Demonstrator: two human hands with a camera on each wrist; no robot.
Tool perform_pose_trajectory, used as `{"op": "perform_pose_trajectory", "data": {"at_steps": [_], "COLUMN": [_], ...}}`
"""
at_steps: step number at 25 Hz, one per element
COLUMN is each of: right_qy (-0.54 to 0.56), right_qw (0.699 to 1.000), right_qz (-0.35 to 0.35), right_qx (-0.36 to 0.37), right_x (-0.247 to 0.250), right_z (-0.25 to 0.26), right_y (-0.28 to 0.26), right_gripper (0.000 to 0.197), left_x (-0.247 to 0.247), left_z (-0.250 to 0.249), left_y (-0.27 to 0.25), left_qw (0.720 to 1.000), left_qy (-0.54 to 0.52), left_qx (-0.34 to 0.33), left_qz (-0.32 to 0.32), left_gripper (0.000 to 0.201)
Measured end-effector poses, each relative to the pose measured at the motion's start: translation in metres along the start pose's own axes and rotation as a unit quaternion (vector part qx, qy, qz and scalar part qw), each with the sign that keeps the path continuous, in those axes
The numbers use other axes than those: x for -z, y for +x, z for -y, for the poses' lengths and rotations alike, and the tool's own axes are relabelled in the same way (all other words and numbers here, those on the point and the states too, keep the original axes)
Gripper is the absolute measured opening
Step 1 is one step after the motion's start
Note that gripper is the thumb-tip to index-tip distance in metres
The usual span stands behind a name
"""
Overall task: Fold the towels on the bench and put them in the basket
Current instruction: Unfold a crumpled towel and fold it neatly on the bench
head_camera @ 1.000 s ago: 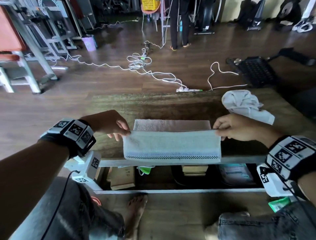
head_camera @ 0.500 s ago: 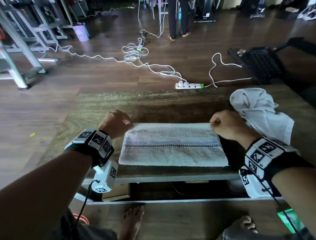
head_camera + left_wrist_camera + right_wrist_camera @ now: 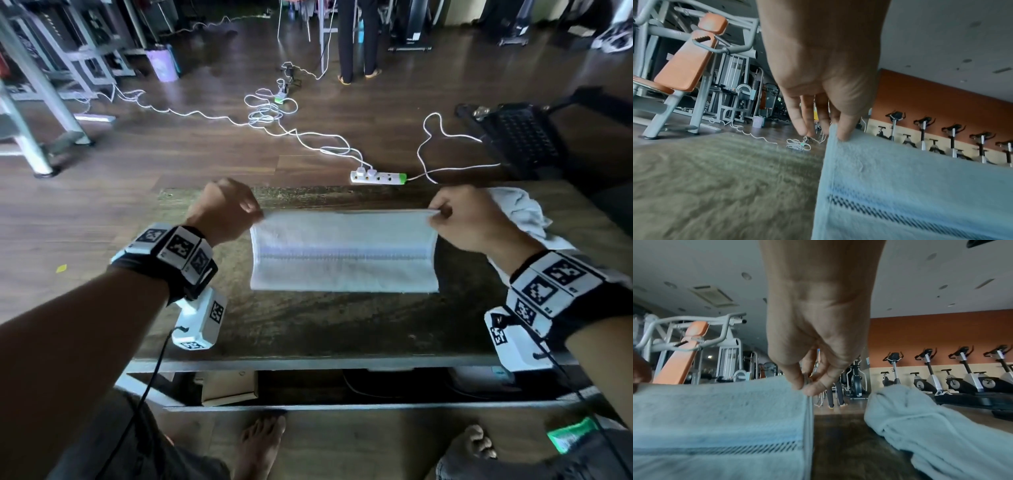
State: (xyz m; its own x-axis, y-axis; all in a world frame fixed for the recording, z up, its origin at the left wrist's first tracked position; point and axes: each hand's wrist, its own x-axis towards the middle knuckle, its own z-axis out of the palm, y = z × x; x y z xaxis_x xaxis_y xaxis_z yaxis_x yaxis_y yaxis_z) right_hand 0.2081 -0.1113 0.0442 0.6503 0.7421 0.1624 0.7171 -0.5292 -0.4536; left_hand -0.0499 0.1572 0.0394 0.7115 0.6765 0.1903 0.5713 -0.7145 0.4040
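A white towel (image 3: 344, 253) with a dark checkered stripe is spread across the middle of the wooden bench (image 3: 308, 329). My left hand (image 3: 229, 209) pinches its far left corner, thumb on the cloth in the left wrist view (image 3: 842, 131). My right hand (image 3: 459, 216) pinches the far right corner, fingertips closed on the stacked edges (image 3: 807, 386). The far edge is lifted off the bench, the near edge lies flat. A second, crumpled white towel (image 3: 517, 212) lies at the bench's right end, also seen in the right wrist view (image 3: 931, 426). No basket is in view.
A white power strip (image 3: 376, 177) and loose cables (image 3: 270, 113) lie on the floor beyond the bench. A dark chair (image 3: 520, 137) stands at the far right, gym machines (image 3: 51, 68) far left. A person's legs (image 3: 356, 41) stand at the back. Boxes (image 3: 229, 387) sit under the bench.
Both hands have moved away from me with the towel's far corners, dragging the towel from the front edge toward the bench's middle and lifting its far edge.
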Motion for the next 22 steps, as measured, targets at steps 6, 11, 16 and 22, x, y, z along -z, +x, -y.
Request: {"op": "perform_pose_trajectory", "data": {"at_steps": [6, 11, 16, 22], "right_qy": [0.093, 0.014, -0.010, 0.036], "right_qw": [0.984, 0.985, 0.987, 0.988], "right_qz": [-0.140, 0.167, 0.083, 0.007], "right_qx": [0.051, -0.044, -0.135, -0.147], "right_x": [0.025, -0.001, -0.029, -0.037], "right_z": [0.001, -0.024, -0.021, -0.008], "right_y": [-0.040, -0.100, -0.125, -0.136], "right_gripper": [0.022, 0.032, 0.022, 0.010], "left_x": [0.039, 0.013, -0.038, -0.042], "left_z": [-0.004, 0.005, 0.010, -0.006], "left_y": [-0.043, -0.099, -0.125, -0.137], "left_qw": [0.980, 0.978, 0.982, 0.980], "left_qy": [-0.067, 0.036, 0.000, -0.040], "left_qx": [-0.152, -0.041, 0.129, 0.186], "left_qz": [-0.112, 0.202, 0.135, 0.053], "left_gripper": [0.018, 0.029, 0.036, 0.030]}}
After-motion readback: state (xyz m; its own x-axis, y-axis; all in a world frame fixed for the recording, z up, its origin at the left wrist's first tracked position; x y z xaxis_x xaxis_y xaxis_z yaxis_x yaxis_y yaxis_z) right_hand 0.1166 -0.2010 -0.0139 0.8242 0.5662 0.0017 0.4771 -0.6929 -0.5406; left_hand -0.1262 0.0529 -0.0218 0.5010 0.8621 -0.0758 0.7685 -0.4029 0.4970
